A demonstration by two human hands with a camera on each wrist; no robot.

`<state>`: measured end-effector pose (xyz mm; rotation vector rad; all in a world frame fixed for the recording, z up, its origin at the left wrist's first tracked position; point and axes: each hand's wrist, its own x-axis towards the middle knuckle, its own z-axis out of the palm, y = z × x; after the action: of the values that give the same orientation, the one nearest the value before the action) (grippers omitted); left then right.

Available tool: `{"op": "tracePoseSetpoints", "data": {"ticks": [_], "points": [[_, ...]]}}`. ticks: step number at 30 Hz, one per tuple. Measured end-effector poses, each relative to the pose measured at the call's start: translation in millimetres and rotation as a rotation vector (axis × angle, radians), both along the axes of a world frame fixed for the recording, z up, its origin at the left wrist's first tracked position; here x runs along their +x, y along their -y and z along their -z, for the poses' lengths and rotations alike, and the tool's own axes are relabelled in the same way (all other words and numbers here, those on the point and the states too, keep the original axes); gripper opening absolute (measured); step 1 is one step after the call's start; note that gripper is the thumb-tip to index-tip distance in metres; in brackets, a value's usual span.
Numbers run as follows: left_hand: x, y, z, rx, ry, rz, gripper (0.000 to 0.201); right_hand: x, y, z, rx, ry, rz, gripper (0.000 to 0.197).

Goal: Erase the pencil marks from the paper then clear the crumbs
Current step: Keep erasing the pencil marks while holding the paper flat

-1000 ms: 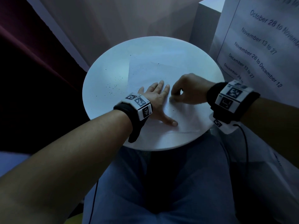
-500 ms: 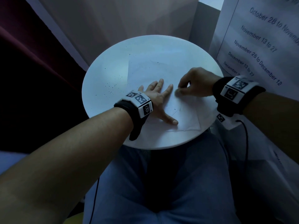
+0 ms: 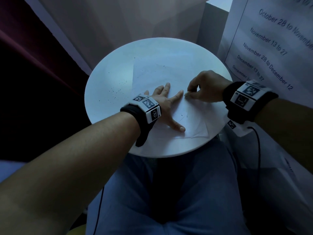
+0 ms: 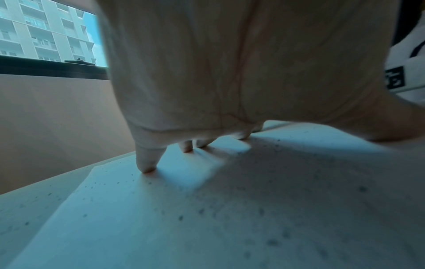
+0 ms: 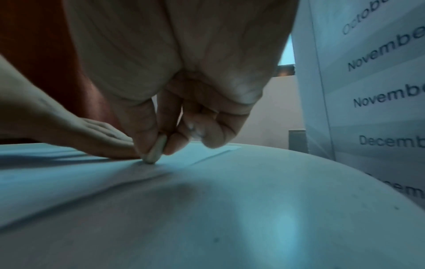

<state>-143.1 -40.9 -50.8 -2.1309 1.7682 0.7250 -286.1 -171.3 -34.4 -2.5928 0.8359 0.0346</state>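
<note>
A left hand (image 3: pixel 162 102) lies flat, fingers spread, on the paper (image 3: pixel 157 73) at the middle of a round table (image 3: pixel 105 73), while the right hand (image 3: pixel 205 87) pinches an eraser (image 5: pixel 156 152) against the sheet just beside it; crumbs (image 3: pixel 116 92) dot the table left of the paper.

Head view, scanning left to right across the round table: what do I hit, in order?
Scattered crumbs on the bare table → left hand pressed flat on the paper → eraser pinched by the right hand → printed dates sheet beyond the table's edge.
</note>
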Motion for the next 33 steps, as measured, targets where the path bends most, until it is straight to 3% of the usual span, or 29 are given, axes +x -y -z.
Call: {"op": "tracePoseSetpoints", "data": {"ticks": [3,8,14,19,25,30,33], "points": [[-1,0,-1,-0.002,0.007,-0.001,0.138,-5,-9,-3,0.038,-0.077,-0.105,0.012],[-1,1,1,-0.002,0.003,-0.008,0.138,-3,9,-1,-0.011,0.014,0.039,0.013],[-2,2,0,0.012,0.017,-0.004,0.139,-10,-8,-3,0.054,-0.107,-0.121,0.011],[-2,2,-1,0.020,0.026,-0.006,0.142,-7,2,-3,-0.022,0.005,0.007,0.014],[-2,3,0,0.030,0.017,-0.005,0.144,-19,-38,-3,0.058,-0.085,-0.210,0.012],[-2,2,1,0.022,0.027,0.000,0.144,-18,-25,-1,0.006,0.041,-0.063,0.013],[-2,2,2,0.022,0.019,-0.002,0.145,-23,-42,3,0.040,0.002,-0.150,0.010]]}}
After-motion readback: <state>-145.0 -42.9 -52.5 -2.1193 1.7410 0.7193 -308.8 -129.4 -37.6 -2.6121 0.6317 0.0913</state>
